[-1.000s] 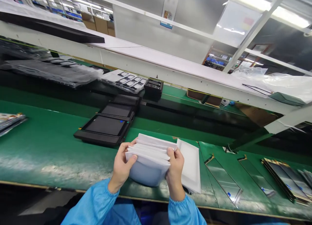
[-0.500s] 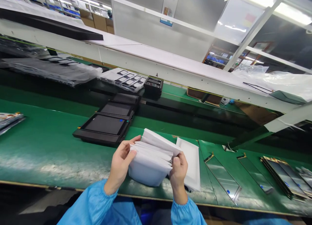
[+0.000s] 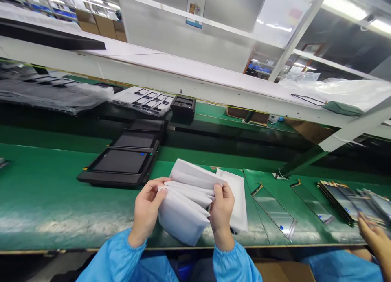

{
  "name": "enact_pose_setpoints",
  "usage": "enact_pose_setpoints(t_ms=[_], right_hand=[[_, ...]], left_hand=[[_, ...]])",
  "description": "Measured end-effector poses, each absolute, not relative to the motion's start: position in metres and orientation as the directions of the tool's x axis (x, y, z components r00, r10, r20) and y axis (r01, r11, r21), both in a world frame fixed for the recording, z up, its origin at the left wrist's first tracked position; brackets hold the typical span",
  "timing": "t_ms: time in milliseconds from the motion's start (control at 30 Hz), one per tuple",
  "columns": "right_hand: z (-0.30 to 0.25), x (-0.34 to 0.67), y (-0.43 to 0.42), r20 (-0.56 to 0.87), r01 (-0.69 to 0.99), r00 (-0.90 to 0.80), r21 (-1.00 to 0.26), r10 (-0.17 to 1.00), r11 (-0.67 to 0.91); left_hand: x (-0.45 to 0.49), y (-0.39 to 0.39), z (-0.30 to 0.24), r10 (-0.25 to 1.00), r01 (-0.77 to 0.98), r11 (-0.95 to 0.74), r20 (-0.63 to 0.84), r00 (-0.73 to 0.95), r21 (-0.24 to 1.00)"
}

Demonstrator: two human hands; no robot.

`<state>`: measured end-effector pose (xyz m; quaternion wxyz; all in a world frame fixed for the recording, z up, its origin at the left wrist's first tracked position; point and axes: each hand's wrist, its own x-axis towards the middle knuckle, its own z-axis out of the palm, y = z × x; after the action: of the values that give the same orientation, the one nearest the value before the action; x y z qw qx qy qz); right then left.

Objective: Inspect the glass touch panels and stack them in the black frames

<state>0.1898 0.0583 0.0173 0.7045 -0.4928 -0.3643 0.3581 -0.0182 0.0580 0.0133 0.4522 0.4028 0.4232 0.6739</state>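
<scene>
Both hands hold a fanned stack of white sheets (image 3: 187,196) just above the green bench (image 3: 55,200). My left hand (image 3: 147,208) grips the stack's left edge, its thumb on the top sheets. At the right edge, my right hand (image 3: 222,210) pinches the sheets with its fingers curled. A flat pile of white sheets (image 3: 237,200) lies on the bench right behind my right hand.
Black trays with dark screens (image 3: 122,162) lie left of the stack. Glass strips (image 3: 275,210) and a pile of panels (image 3: 339,196) lie to the right, where another person's hand (image 3: 374,237) reaches in. A white shelf rail (image 3: 195,86) crosses behind.
The sheets have fanned wider and the lower ones have tilted down to the left. Another person's hand has come in at the right edge. The view has shifted slightly to the right.
</scene>
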Motion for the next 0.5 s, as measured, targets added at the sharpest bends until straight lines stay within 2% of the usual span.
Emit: enact_pose_setpoints(t_ms=[300,367,500], right_hand=[[0.045,0.205,0.070,0.154,-0.079,0.196,-0.982,0.969,0.172],[0.046,0.209,0.074,0.158,-0.060,0.227,-0.983,0.961,0.176],[0.048,0.217,0.088,0.190,-0.052,0.413,-0.971,0.891,0.231]], left_hand=[[-0.012,0.060,0.011,0.965,-0.168,-0.219,0.189,-0.180,0.961],[-0.012,0.060,0.013,0.963,-0.130,-0.238,0.216,-0.162,0.963],[-0.006,0.059,0.014,0.949,-0.107,-0.285,0.264,-0.175,0.953]])
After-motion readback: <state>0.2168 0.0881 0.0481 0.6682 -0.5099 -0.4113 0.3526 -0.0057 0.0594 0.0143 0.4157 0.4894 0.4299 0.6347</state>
